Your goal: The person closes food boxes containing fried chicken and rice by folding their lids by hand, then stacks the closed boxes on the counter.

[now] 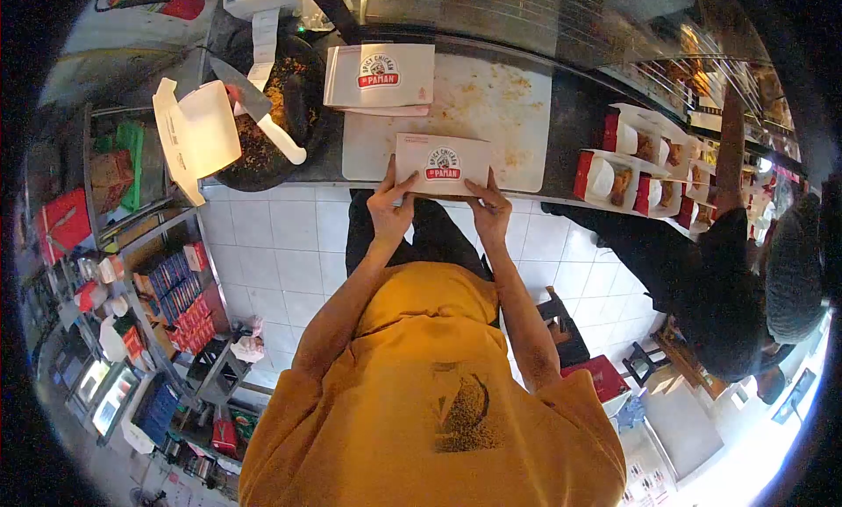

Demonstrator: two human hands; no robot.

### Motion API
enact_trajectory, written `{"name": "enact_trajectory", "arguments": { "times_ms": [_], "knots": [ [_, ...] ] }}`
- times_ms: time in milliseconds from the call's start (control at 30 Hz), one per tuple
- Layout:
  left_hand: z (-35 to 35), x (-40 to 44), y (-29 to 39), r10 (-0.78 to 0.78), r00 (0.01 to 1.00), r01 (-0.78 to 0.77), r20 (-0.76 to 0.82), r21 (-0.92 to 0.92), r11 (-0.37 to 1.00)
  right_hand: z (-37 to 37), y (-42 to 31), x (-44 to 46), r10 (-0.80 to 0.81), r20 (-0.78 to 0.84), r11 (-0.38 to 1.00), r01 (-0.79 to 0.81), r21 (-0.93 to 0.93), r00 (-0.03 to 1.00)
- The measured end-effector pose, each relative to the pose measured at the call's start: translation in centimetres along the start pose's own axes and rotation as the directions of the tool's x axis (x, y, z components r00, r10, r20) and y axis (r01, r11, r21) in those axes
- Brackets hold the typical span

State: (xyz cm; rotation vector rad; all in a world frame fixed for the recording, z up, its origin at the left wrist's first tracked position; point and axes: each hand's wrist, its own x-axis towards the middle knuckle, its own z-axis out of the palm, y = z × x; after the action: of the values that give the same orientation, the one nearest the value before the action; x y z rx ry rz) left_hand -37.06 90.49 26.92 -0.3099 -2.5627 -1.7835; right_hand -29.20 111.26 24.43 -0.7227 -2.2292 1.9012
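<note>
A closed white takeaway box (443, 163) with a "Spicy Chicken" label is held between my two hands, at the near edge of a white cutting board (526, 147). My left hand (392, 202) grips its left end, and my right hand (491, 206) grips its right end, fingers closed at the lower corners. Farther back on the board, another labelled box (379, 77) lies on top of a similar one. Crumbs are scattered over the board.
Left of the board, a cleaver (254, 103) and an open box (197, 134) rest over a dark round pan (298, 86). Several open boxes of chicken (614, 182) stand at the right. A person in dark clothes (693, 279) reaches toward the lit display there.
</note>
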Motion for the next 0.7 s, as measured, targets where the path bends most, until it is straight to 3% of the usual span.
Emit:
{"name": "enact_trajectory", "arguments": {
  "times_ms": [133,200,300,400,433,533,567,700],
  "knots": [
    [-0.6,-0.6,-0.8,-0.051,0.998,0.050,0.021,0.053,0.997,-1.5,-1.2,0.8,0.027,0.127,0.998,-0.019,-0.065,0.992],
    [-1.4,-0.5,-1.0,-0.102,0.990,0.095,0.097,0.081,0.992,-2.5,-4.0,0.6,-0.113,0.237,0.945,0.178,-0.274,0.965],
    [-3.5,0.1,-1.2,0.041,0.933,-0.149,0.356,0.280,0.948,-2.9,-4.4,0.3,-0.167,0.293,0.797,0.304,-0.522,0.942],
    [-4.4,1.2,0.0,0.194,0.915,-0.269,0.353,0.178,0.946,-2.6,-0.2,0.9,-0.272,0.345,0.643,0.436,-0.629,0.898],
    [-4.5,0.9,-0.5,0.078,0.893,-0.201,0.444,0.237,0.951,-2.3,0.2,1.0,-0.317,0.295,0.656,0.433,-0.618,0.901],
    [-3.9,0.2,-2.4,0.011,0.887,-0.187,0.461,0.338,0.922,-1.7,-1.5,0.1,-0.278,0.230,0.728,0.361,-0.583,0.933],
    [-3.2,0.2,-2.1,0.162,0.935,-0.244,0.316,0.241,0.939,-1.6,-1.3,-0.3,-0.365,0.190,0.714,0.405,-0.571,0.912],
    [-4.0,-1.0,-0.5,0.177,0.918,-0.298,0.355,0.322,0.898,-2.1,-4.2,-3.5,-0.341,0.102,0.751,0.337,-0.568,0.934]
  ]
}}
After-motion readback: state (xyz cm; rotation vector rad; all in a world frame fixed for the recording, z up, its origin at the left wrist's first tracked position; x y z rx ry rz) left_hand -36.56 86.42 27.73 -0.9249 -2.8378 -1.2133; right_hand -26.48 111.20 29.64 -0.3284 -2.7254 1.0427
